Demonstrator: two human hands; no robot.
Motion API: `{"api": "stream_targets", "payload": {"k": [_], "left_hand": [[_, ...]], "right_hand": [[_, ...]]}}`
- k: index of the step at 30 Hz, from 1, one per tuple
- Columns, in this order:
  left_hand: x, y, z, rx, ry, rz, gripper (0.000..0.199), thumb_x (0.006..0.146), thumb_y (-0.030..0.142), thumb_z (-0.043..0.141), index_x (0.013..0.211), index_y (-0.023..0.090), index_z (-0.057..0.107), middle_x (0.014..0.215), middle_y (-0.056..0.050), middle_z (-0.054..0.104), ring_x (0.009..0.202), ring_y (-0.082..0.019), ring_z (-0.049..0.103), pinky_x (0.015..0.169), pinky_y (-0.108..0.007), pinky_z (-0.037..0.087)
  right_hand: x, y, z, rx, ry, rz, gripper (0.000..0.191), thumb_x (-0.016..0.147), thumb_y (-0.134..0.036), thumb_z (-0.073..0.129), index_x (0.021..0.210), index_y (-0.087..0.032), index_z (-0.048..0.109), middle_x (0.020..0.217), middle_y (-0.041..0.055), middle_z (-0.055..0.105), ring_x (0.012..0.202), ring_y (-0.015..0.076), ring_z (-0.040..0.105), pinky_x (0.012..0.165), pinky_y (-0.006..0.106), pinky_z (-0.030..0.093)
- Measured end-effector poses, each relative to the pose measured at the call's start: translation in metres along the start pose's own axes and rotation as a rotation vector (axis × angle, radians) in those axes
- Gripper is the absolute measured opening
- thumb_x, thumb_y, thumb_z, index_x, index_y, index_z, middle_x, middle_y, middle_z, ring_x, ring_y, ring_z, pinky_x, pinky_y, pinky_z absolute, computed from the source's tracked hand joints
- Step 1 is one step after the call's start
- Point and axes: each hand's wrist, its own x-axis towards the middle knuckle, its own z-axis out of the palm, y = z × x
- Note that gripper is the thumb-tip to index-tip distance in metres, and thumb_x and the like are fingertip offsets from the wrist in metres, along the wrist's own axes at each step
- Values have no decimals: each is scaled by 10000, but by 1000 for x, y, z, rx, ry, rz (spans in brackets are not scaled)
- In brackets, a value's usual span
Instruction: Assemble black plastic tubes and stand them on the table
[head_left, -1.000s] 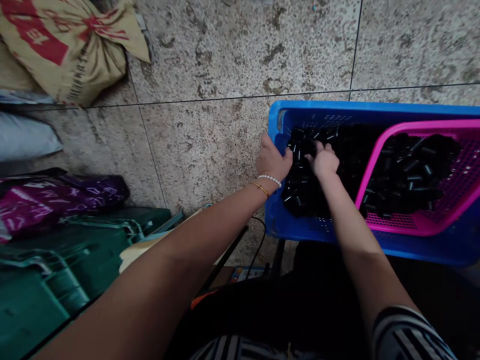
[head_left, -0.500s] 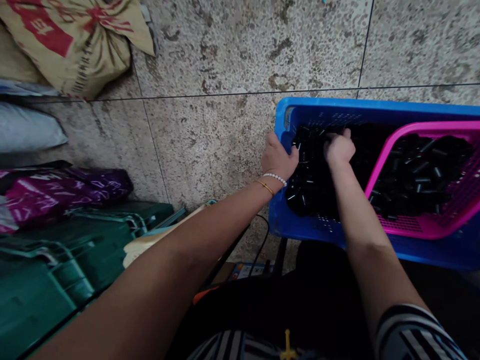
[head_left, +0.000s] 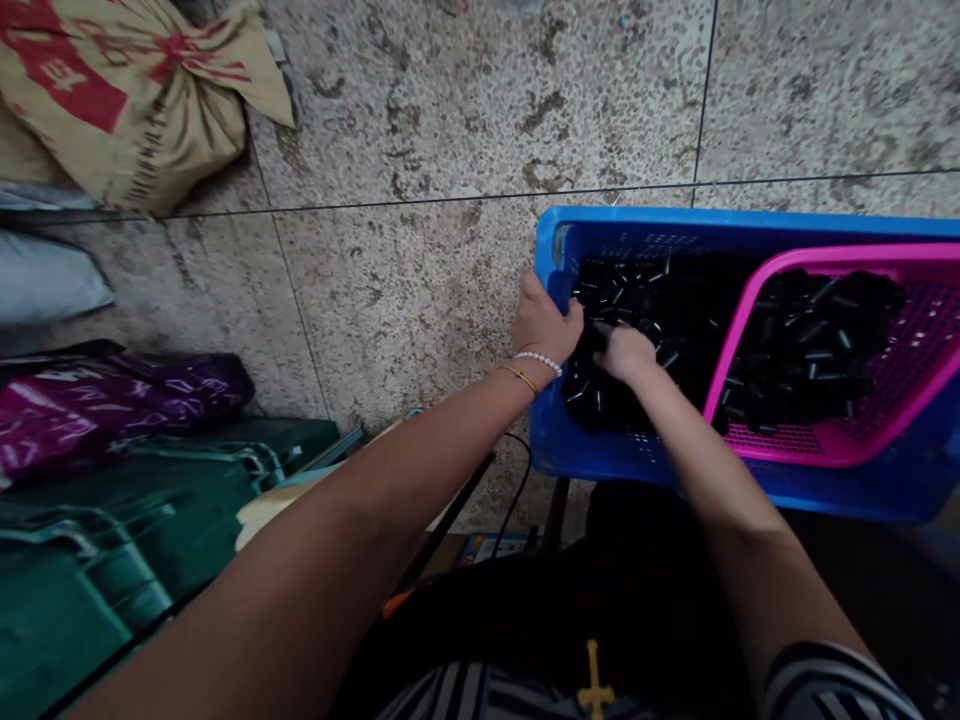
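— So where is the right hand (head_left: 626,352) now? Half a second ago it sat farther back in the blue crate (head_left: 559,445).

— Nearer the left corner — curled down into the small black cylinders (head_left: 611,295), though I cannot tell whether it holds any.

— And the left hand (head_left: 541,322)?

— Unmoved, clasping the crate's rim. More cylinders fill the pink basket (head_left: 885,445) inside the crate.

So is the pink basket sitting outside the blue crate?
No, the pink basket sits inside the blue crate, on its right side, and holds small black cylindrical parts.
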Motion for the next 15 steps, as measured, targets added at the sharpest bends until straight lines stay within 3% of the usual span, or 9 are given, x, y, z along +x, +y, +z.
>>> {"api": "stream_targets", "payload": {"k": [3,6,8,10,11,13,15], "left_hand": [[0,0,1,-20,0,-3,606,919,426,588,1427,156,399,1353,-208,619,1188,-333,665,1006,-442,554],[0,0,2,-25,15,2,634,917,416,598,1448,141,388,1378,-210,609,1181,-334,666,1009,-446,556],[0,0,2,-25,22,1,648,910,404,606,1454,126,388,1376,-221,612,1171,-340,669,1006,-459,560],[0,1,1,-25,16,-7,647,908,399,610,1456,132,393,1368,-225,619,1172,-343,668,1004,-466,561],[0,1,1,-25,10,-11,643,910,401,610,1456,138,396,1361,-224,625,1174,-342,668,1002,-466,561],[0,1,1,-16,5,-17,644,918,412,606,1463,144,391,1348,-219,638,1186,-341,668,1002,-458,561],[0,1,1,6,15,-19,657,924,419,598,1476,139,378,1344,-217,646,1199,-344,670,1000,-447,562]], "right_hand": [[-73,28,1,-1,156,22,666,970,-447,548,1612,-398,379,1347,95,620,1013,246,704,806,368,589],[-117,90,-20,-1,764,155,522,981,-527,504,1454,-334,614,1210,132,634,1045,290,684,834,443,585],[-125,129,-38,-52,949,207,478,954,-564,542,1352,-346,692,1200,148,635,1087,337,662,880,546,562],[-117,146,-51,-99,1000,157,450,928,-604,570,1284,-376,726,1255,147,638,1188,380,615,973,639,497],[-109,143,-56,-94,1004,117,438,936,-612,555,1270,-387,728,1285,137,640,1234,379,593,1021,652,465],[-81,116,-57,-12,978,30,429,994,-583,459,1275,-382,713,1318,110,645,1280,334,578,1090,610,438],[-40,73,-52,129,796,-83,464,1049,-506,352,1295,-323,700,1306,101,655,1257,281,603,1109,519,466]]}}
